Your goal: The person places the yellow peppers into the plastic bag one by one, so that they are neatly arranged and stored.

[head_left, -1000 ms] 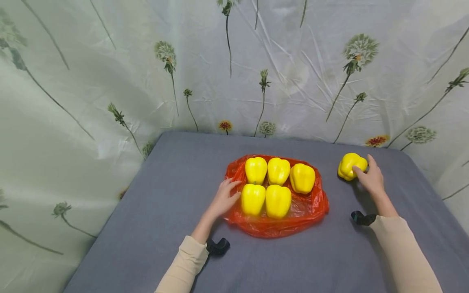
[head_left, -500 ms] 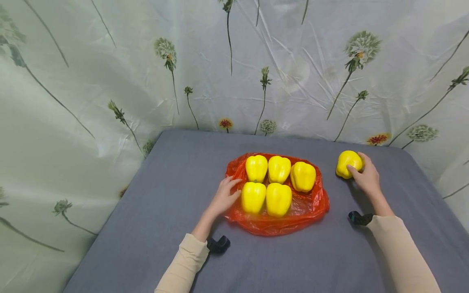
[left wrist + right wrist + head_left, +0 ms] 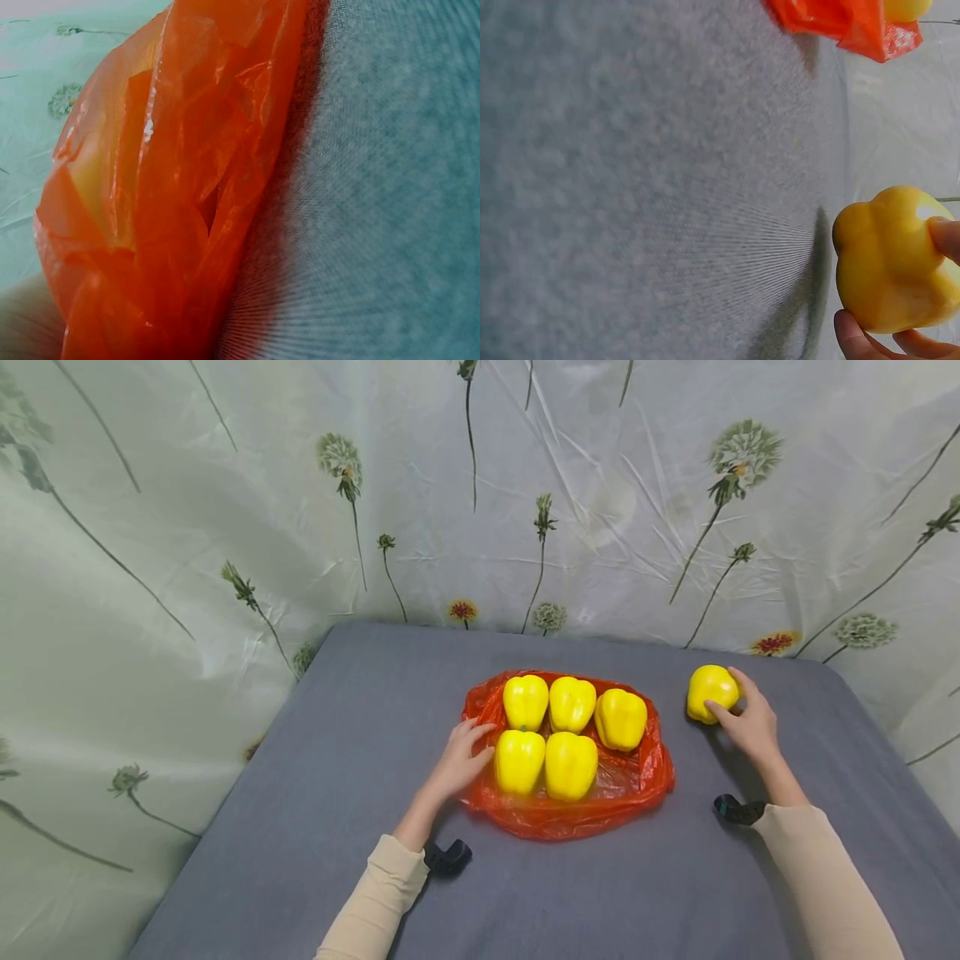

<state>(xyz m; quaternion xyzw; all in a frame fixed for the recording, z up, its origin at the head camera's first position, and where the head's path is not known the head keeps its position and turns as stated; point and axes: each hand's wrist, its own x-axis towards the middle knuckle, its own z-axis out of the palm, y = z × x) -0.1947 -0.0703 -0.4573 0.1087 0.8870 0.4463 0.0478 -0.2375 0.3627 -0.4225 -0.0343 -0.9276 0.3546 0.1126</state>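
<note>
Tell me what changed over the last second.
The right hand closed its grip on the loose pepper, which turned a little under the fingers. The left hand stayed on the edge of the red bag, and the five peppers there did not move.

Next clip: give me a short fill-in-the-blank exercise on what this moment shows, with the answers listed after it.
1. The number of yellow peppers lying on the orange plastic bag is ____.
2. The right hand has its grip on the lone pepper, which sits on the ____ cloth, apart from the bag.
3. The left hand rests at the bag's ____ edge, as seen in the head view.
4. On the bag, the far row holds ____ peppers.

Missing words: five; grey; left; three
</note>
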